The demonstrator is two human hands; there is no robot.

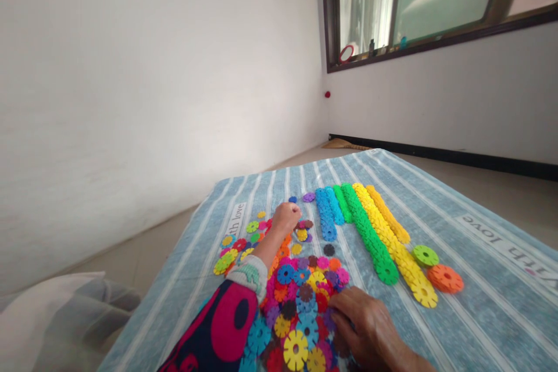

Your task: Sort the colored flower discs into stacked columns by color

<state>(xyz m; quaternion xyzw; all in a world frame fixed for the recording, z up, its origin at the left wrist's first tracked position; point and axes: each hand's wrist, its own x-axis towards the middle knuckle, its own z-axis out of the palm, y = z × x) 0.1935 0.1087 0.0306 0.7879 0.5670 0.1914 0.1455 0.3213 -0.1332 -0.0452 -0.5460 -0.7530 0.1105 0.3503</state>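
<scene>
My left hand (286, 217), reaching out over the far side of a heap of colourful plastic notched discs (295, 349), has its fingers curled closed; what they hold, if anything, is hidden. My right hand (370, 325) rests at the heap's near right edge. Its fingers are bent and pressed together against the discs, and I cannot make out what is between them. Sorted discs lie to the right in overlapping rows: blue (326, 215), light blue (335, 206), green (370, 238), yellow (396, 250) and orange-yellow (390, 218).
A striped blue cloth (183, 279) covers the table. A lime disc (425, 254) and orange discs (444, 278) lie right of the rows, purple discs (309, 197) at their far left. A white wall (165, 70) stands left; grey fabric (70, 319) lies at lower left.
</scene>
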